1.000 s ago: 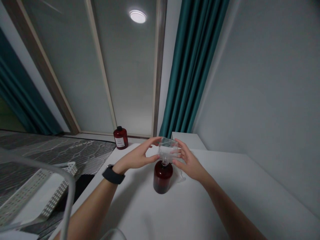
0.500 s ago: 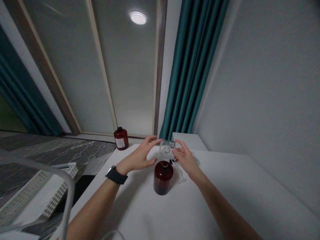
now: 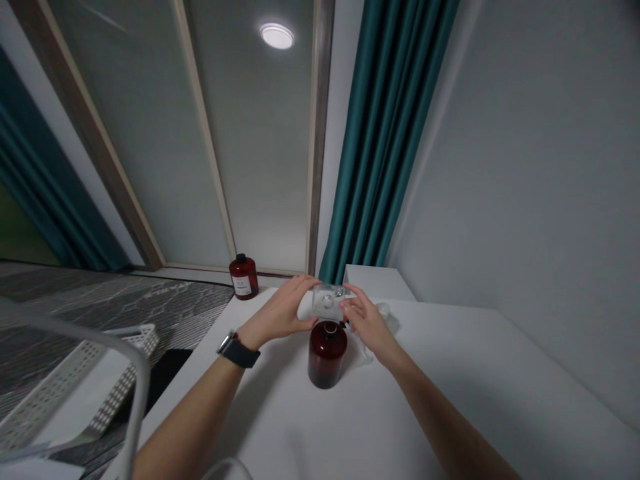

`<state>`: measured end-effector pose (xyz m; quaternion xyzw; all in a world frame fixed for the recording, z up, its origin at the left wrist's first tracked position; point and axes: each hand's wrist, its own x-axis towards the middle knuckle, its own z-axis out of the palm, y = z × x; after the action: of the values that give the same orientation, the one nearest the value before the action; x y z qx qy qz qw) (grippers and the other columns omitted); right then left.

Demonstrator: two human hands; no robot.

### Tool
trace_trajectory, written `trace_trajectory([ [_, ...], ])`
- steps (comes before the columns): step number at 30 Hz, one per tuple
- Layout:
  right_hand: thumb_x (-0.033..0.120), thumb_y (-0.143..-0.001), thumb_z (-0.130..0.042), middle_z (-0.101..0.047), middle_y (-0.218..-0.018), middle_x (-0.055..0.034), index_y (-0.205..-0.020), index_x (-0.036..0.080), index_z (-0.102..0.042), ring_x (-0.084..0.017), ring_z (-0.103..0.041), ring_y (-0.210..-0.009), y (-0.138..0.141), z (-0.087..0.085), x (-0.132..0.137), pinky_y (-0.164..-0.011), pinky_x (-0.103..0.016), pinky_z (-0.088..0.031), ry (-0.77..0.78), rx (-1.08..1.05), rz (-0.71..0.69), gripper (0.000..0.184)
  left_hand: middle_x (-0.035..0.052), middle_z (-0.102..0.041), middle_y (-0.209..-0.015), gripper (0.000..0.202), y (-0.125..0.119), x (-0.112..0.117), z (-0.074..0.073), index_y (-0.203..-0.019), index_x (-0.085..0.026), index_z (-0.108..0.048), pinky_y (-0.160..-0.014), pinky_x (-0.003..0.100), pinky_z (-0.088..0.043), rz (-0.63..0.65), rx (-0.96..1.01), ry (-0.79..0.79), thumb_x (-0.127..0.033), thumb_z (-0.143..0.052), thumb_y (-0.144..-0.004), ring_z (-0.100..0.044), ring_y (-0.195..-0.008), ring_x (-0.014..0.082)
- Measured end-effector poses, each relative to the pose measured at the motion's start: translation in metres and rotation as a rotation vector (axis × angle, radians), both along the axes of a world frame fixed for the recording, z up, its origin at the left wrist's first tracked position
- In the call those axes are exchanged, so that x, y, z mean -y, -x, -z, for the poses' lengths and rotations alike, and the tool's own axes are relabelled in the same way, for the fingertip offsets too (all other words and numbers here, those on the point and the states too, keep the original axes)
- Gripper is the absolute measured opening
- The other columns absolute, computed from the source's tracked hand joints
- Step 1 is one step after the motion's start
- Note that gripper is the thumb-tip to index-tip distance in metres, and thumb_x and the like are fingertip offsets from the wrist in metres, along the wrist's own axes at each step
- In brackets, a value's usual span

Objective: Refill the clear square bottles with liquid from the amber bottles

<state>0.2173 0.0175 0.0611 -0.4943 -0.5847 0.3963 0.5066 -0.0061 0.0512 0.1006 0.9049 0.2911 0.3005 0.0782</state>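
Holding a clear square box (image 3: 327,301) between them, the left hand (image 3: 280,312) and the right hand (image 3: 367,322) stay half open. Both curve around it from the two sides. The left hand's fingers (image 3: 306,285) reach over the far top of the box, and the right hand's fingers (image 3: 351,308) come to its right side. How hard they grip is hard to tell. The box looks almost as wide as it is long, so it has no clear long side, and it sits fairly level.

Just in front of the box, a dark red bottle (image 3: 327,357) stands straight up near the middle of the white surface (image 3: 280,407), with its open neck pointing up at the box. The box is so close to the neck that the two hands may be keeping it lined up there, but I can't tell if it is lifted or resting.

A black watch (image 3: 239,353) is on the left wrist. Another dark red bottle (image 3: 243,277), with a black cap and white label, stands at the far edge of the surface.
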Motion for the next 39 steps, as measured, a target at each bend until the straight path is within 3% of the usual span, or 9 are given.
trace_trajectory([
  [11, 0.049, -0.09, -0.051, -0.065, -0.101, -0.0065, -0.125, 0.02, -0.053, -0.016, -0.064, -0.07, -0.011, 0.008, 0.006, -0.055, -0.028, -0.049, -0.089, 0.133, 0.081, 0.045, 0.0117, -0.057, -0.119, 0.061, 0.02, 0.003, 0.009, -0.133, -0.019, -0.043, -0.095, 0.048, -0.049, -0.173, 0.04, 0.01, -0.023, -0.068, -0.077, -0.059, -0.107, 0.03],
  [14, 0.044, -0.09, -0.051, -0.067, -0.094, -0.0047, -0.119, 0.019, -0.057, -0.016, -0.064, -0.067, -0.015, 0.018, 0.009, -0.063, -0.03, -0.052, -0.118, 0.208, 0.128, 0.039, 0.0113, -0.056, -0.118, 0.059, 0.028, 0.007, 0.016, -0.132, -0.018, -0.043, -0.095, 0.047, -0.049, -0.219, 0.053, 0.007, -0.023, -0.066, -0.078, -0.059, -0.105, 0.029],
  [21, 0.032, -0.089, -0.046, -0.072, -0.083, -0.0059, -0.104, 0.018, -0.065, -0.017, -0.061, -0.056, -0.036, 0.04, 0.024, -0.058, -0.03, -0.048, -0.176, 0.489, 0.248, 0.027, 0.0125, -0.058, -0.113, 0.056, 0.043, 0.016, 0.042, -0.128, -0.014, -0.047, -0.095, 0.049, -0.05, -0.298, 0.085, -0.018, -0.023, -0.065, -0.075, -0.06, -0.104, 0.0302],
  [26, 0.02, -0.089, -0.046, -0.073, -0.095, -0.0081, -0.099, 0.021, -0.065, -0.025, -0.068, -0.087, -0.041, 0.055, 0.04, -0.079, -0.036, -0.051, -0.21, 0.735, 0.334, 0.021, 0.012, -0.061, -0.112, 0.056, 0.053, 0.025, 0.066, -0.127, -0.015, -0.049, -0.094, 0.048, -0.052, -0.357, 0.122, -0.044, -0.023, -0.065, -0.074, -0.061, -0.105, 0.0314],
  [30, 0.02, -0.092, -0.05, -0.071, -0.104, -0.0087, -0.1, 0.022, -0.065, -0.028, -0.065, -0.102, -0.031, 0.065, 0.05, -0.084, -0.036, -0.051, -0.219, 0.904, 0.331, 0.017, 0.0138, -0.059, -0.12, 0.058, 0.057, 0.032, 0.082, -0.129, -0.015, -0.047, -0.097, 0.05, -0.051, -0.379, 0.127, -0.049, -0.021, -0.064, -0.074, -0.06, -0.11, 0.032],
  [39, 0.021, -0.092, -0.059, -0.068, -0.103, -0.0077, -0.101, 0.022, -0.06, -0.027, -0.064, -0.103, -0.015, 0.066, 0.052, -0.077, -0.033, -0.051, -0.153, 1.122, 0.336, 0.009, 0.0155, -0.057, -0.122, 0.062, 0.047, 0.041, 0.081, -0.132, -0.014, -0.045, -0.097, 0.052, -0.052, -0.44, 0.156, -0.139, -0.02, -0.065, -0.074, -0.059, -0.113, 0.0338],
])
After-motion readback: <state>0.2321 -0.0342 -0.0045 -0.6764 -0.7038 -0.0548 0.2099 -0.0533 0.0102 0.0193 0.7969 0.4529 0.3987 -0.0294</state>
